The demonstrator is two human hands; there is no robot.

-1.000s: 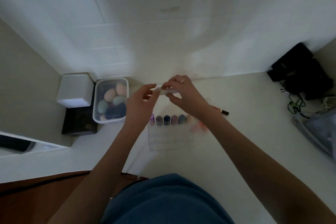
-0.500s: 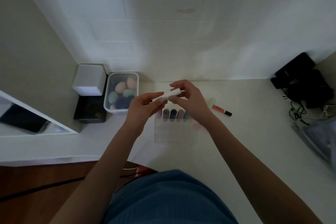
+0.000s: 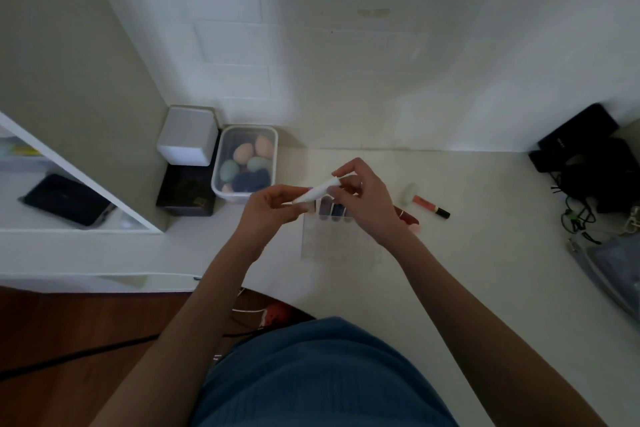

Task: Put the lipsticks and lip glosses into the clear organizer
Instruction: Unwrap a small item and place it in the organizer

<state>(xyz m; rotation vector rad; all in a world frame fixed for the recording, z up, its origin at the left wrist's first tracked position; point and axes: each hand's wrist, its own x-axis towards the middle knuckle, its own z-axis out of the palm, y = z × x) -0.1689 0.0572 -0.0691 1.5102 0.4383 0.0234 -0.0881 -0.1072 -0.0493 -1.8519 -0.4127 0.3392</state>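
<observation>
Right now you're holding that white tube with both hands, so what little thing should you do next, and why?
Probably lower the white tube into an empty slot of the clear organizer just below. Both the left hand and right hand hold it right above the organizer, whose back row already has a few tubes standing in it, while the nearer slots look empty.

a white tube (image 3: 316, 191) is held tilted above the bench, its upper end toward the right, over the back row of the clear organizer (image 3: 341, 239). the organizer stands on the bench, and several dark-capped tubes (image 3: 331, 210) are seen upright in its back row. an orange lip gloss (image 3: 431, 206) with a black cap lies flat to its right, apart from it.
</observation>
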